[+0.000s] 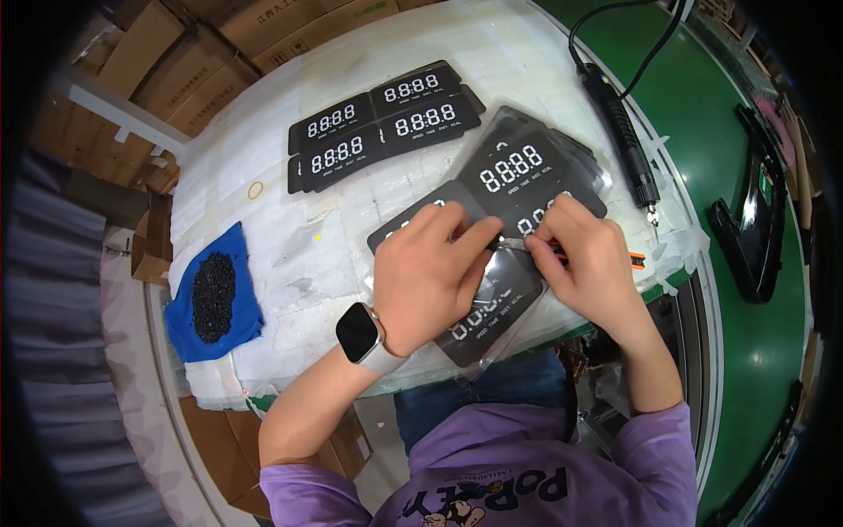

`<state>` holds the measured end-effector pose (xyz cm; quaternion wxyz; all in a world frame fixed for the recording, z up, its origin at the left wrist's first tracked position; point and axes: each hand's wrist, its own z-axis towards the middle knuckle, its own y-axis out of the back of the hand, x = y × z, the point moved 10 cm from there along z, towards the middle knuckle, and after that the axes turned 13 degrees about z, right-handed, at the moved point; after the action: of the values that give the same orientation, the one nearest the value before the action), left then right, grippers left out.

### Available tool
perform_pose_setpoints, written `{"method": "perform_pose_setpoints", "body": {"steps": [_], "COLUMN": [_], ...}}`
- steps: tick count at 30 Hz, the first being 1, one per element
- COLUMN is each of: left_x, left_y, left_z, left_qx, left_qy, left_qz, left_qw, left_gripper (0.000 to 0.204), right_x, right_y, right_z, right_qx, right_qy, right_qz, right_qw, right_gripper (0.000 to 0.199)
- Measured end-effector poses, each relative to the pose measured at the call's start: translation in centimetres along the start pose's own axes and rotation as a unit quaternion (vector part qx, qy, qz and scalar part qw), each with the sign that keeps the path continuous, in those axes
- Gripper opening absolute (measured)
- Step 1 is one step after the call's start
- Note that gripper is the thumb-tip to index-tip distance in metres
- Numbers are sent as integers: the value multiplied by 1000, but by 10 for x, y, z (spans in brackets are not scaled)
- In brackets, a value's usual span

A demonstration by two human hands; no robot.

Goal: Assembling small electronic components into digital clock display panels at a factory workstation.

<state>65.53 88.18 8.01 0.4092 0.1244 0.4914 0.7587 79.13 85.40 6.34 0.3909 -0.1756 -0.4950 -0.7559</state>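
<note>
Black plastic display panels with white digit shapes lie under both hands, near the table's front edge. My left hand (430, 272), wearing a watch, has its fingers bent and closed on the near panel sheet (496, 329), its thumb and forefinger at the panel's upper edge. Closed around a slim utility knife (636, 261) with an orange and black end is my right hand (587, 263). Its metal tip shows between the two hands, at the panels' edge. Just beyond the hands, a loose stack of panels (514, 167) lies partly beneath the near ones. Clear film edges stick out around them.
Further back are neat stacks of display panels (382, 127). At the left, a blue cloth (237, 316) holds a heap of small black pieces (213, 299). A corded black electric screwdriver (619, 132) lies at the right, beside a green surface (680, 97) with a black housing (751, 211). Cardboard boxes (198, 79) stand behind.
</note>
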Motion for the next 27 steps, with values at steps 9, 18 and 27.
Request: {"method": "perform_pose_setpoints", "body": {"steps": [9,18,27], "left_x": [8,6,20], "left_y": [-13,-11,25], "left_z": [4,3,-19], "left_qx": [49,25,96], "left_qy": [-12,-20,-140], "left_qz": [-60,-43,-106], "left_qw": [997,999,980], "left_gripper": [18,17,18], "right_x": [19,30,27], "right_y": [-7,-9,-17], "right_z": [-5,-8,0], "right_qx": [37,29,47], "right_qy": [79,123,71], "right_qz": [-31,-97,-102], "right_qw": [996,987,991], "right_gripper": [12,20,22]}}
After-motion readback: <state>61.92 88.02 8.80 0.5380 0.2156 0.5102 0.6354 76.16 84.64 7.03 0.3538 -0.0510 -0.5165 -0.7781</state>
